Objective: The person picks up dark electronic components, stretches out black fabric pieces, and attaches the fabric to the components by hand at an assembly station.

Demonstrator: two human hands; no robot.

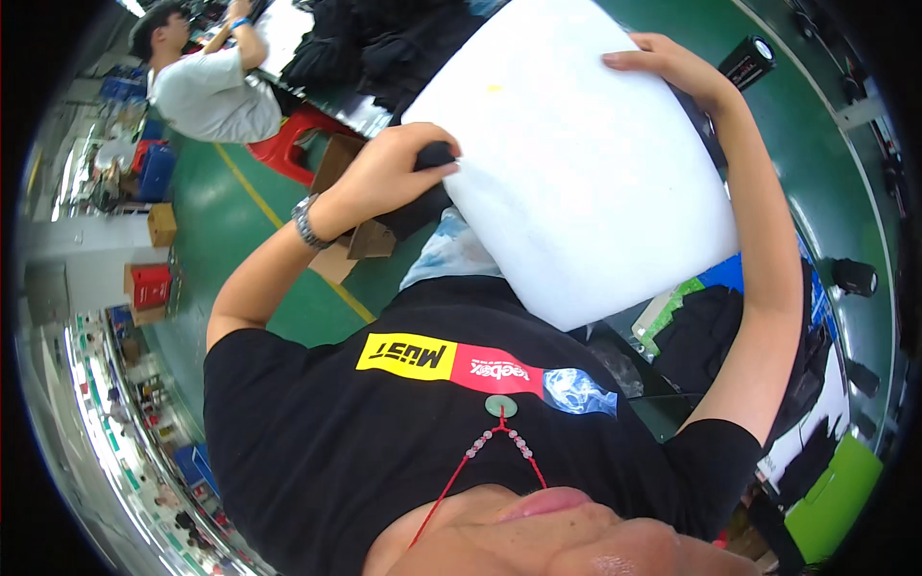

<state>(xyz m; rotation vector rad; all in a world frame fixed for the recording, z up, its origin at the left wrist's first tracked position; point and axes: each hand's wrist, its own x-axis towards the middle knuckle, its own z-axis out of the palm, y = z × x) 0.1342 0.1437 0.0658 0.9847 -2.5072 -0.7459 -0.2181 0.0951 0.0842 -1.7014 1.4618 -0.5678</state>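
Note:
A large smooth white board with rounded corners lies tilted before me, its near corner close to my shirt. At its left edge, my left hand is closed on a bunched piece of black fabric. Toward the far right corner, my right hand grips the board's edge, with one digit lying over its top face; the fingers beneath are hidden. More black fabric shows along the board's right edge. A small yellow mark is on the white surface.
A heap of black garments lies beyond the board. A person in a grey shirt works at the far left beside a red stool. Cardboard boxes stand on the green floor. Black cloth and black cylinders are to the right.

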